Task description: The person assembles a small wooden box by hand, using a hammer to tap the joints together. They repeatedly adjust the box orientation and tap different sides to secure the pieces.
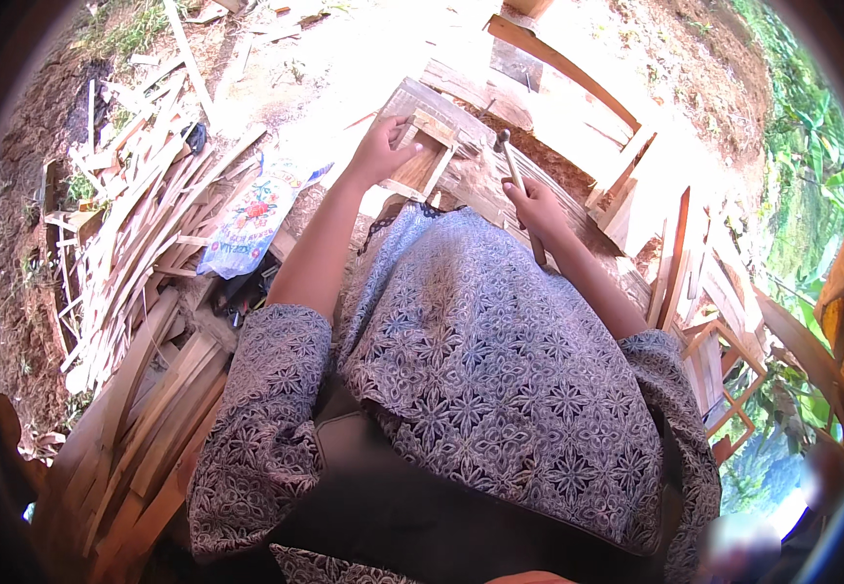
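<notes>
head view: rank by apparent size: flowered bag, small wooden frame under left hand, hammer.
1. flowered bag, largest.
2. small wooden frame.
3. hammer in right hand, partly hidden.
Left hand covers some of the frame.

Loose heap of thin wood slats (140,224) lies well left of the hands. Printed flowered sack (252,219) rests just beside the heap. Stacked wooden frames (719,375) stand right. Bare dirt ground (344,49) beyond.

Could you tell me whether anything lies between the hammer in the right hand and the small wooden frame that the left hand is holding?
Nothing visible does. The right hand grips the hammer with its head up, just right of the small wooden frame. The left hand rests on the frame's left edge, on the far side from the hammer. Only bare planks show between them.
</notes>
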`<state>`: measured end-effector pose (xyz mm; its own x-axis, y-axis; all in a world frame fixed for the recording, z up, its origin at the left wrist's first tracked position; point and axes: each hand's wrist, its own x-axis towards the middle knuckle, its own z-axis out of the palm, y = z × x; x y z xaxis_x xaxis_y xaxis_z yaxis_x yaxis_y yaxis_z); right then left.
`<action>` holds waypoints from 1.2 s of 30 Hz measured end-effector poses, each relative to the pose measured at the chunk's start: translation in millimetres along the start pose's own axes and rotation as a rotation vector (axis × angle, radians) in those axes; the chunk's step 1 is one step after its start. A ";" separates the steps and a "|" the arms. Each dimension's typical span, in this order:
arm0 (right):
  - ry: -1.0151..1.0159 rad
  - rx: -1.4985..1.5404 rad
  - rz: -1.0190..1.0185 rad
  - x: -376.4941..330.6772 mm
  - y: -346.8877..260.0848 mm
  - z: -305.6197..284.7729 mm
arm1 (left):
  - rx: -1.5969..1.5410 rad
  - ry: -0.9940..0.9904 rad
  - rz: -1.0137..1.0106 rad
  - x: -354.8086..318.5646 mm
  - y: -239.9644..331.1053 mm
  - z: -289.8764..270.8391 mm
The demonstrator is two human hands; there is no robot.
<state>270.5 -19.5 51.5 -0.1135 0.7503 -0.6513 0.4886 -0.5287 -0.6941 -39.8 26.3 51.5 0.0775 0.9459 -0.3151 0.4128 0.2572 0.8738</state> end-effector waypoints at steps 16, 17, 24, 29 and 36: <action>0.081 0.279 -0.068 -42.0 -74.7 43.9 | 0.495 -0.158 0.088 70.8 -7.5 -22.2; 0.112 0.283 -0.051 -42.3 -71.6 49.5 | 0.503 -0.135 0.101 71.7 -7.9 -22.7; 0.153 0.364 -0.014 -44.5 -49.8 62.9 | 0.603 0.054 0.123 42.8 -37.4 -26.7; 0.307 0.527 -0.159 -40.4 -76.3 68.8 | 0.376 -0.143 -0.185 24.8 -44.0 -39.4; 0.283 0.639 -0.157 -17.0 -91.5 90.2 | 0.474 0.047 0.043 17.9 -64.7 -36.6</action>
<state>149.7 -19.7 98.4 0.1302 0.8649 -0.4848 -0.1271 -0.4704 -0.8733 -98.3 33.8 2.9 0.0666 0.9645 -0.2557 0.7795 0.1097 0.6168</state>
